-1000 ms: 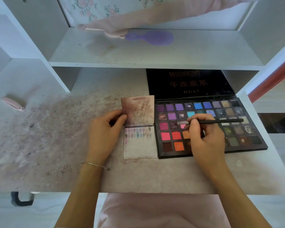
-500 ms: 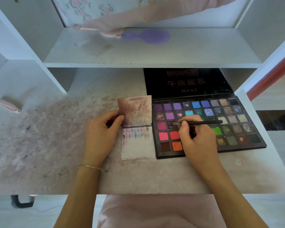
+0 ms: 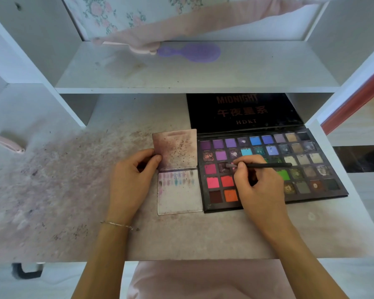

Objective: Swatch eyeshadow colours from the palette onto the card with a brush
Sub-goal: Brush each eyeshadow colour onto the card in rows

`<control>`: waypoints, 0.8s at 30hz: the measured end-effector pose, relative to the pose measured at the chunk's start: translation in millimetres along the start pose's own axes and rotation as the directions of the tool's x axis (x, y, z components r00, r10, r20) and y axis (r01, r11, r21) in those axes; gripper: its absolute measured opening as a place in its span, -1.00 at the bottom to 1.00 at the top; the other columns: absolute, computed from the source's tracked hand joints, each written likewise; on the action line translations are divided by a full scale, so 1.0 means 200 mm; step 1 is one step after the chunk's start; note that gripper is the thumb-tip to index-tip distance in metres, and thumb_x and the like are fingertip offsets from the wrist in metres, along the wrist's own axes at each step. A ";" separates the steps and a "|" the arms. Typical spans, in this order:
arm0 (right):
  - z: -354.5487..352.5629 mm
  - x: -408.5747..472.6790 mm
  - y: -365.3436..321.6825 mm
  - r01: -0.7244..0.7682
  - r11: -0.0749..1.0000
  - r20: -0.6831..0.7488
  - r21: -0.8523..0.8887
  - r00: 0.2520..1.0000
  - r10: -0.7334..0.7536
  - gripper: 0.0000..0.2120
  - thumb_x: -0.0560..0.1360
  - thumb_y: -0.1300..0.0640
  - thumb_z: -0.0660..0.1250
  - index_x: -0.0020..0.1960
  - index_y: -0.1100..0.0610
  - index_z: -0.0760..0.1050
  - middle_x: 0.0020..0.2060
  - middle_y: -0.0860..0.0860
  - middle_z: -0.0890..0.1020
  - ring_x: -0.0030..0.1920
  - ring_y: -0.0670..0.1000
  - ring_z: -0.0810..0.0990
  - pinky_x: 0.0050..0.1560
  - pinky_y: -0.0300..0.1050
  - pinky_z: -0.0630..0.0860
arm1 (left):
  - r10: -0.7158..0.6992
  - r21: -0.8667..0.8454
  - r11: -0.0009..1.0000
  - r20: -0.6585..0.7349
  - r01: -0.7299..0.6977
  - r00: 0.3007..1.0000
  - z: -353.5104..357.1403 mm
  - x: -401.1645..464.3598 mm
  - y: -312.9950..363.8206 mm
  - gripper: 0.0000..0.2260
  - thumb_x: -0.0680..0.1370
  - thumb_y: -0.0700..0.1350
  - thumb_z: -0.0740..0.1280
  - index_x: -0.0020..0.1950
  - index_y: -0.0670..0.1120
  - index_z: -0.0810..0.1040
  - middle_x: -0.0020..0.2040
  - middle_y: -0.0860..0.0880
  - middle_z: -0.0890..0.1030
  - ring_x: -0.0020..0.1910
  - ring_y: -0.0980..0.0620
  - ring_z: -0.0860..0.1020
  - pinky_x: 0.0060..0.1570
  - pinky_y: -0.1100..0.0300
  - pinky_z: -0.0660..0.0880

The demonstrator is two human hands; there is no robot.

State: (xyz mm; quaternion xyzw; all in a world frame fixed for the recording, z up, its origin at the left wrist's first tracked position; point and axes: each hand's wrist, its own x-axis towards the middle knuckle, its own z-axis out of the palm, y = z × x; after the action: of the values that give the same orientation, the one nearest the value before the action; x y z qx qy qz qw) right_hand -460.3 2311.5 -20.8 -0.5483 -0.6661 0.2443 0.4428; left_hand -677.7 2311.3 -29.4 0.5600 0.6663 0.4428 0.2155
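Fingers (image 3: 243,169) of right hand (image 3: 259,186) around brush (image 3: 268,165), left hand (image 3: 132,180) pinching card (image 3: 178,169); "MIDNIGHT HDKT" palette (image 3: 272,169).

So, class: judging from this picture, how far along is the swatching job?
Done: the card carries about two short rows of swatches along its top, the rest bare. In hand: the right hand holds the brush, tip in a dark pan of the palette, while the left hand steadies the card. Left: most pans apparently remain unswatched.

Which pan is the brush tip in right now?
The brush tip sits in the dark glittery pan, third row, second from left, right of the magenta pan.
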 end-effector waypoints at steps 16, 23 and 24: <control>0.11 -0.03 -0.15 -0.012 0.976 0.163 0.215 0.986 -0.024 -0.87 0.44 0.12 0.24 -0.22 -0.10 0.38 -0.34 0.00 0.55 -0.35 -0.04 0.55 -0.37 -0.18 0.50 | -0.005 -0.008 1.000 0.004 0.005 1.000 -0.01 0.00 0.01 -0.83 0.49 -0.18 0.33 -0.02 0.08 0.58 -0.23 0.27 0.56 -0.20 0.39 0.53 -0.18 0.55 0.41; 0.22 -0.06 -0.19 0.012 0.977 0.305 0.213 0.949 -0.078 -0.88 0.43 0.13 0.26 -0.24 -0.07 0.40 -0.37 -0.06 0.56 -0.37 -0.15 0.49 -0.39 -0.35 0.35 | -0.021 0.001 1.000 0.019 0.021 1.000 -0.01 0.00 0.02 -0.86 0.48 -0.17 0.34 0.00 -0.02 0.63 -0.22 0.21 0.59 -0.19 0.25 0.58 -0.14 0.36 0.51; 0.23 -0.07 -0.19 0.008 0.981 0.320 0.193 0.945 -0.071 -0.92 0.43 0.12 0.25 -0.23 -0.02 0.43 -0.36 -0.07 0.56 -0.34 -0.14 0.49 -0.36 -0.34 0.34 | -0.018 0.002 1.000 0.021 0.018 1.000 -0.01 0.00 0.02 -0.86 0.48 -0.17 0.34 0.00 -0.02 0.63 -0.22 0.20 0.60 -0.19 0.23 0.58 -0.14 0.35 0.51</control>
State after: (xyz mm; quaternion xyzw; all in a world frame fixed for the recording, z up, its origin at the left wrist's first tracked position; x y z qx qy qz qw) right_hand -520.2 2294.9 -17.0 -0.4424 -0.7145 0.3847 0.3818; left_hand -676.7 2310.8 -25.0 0.5587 0.6695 0.4343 0.2258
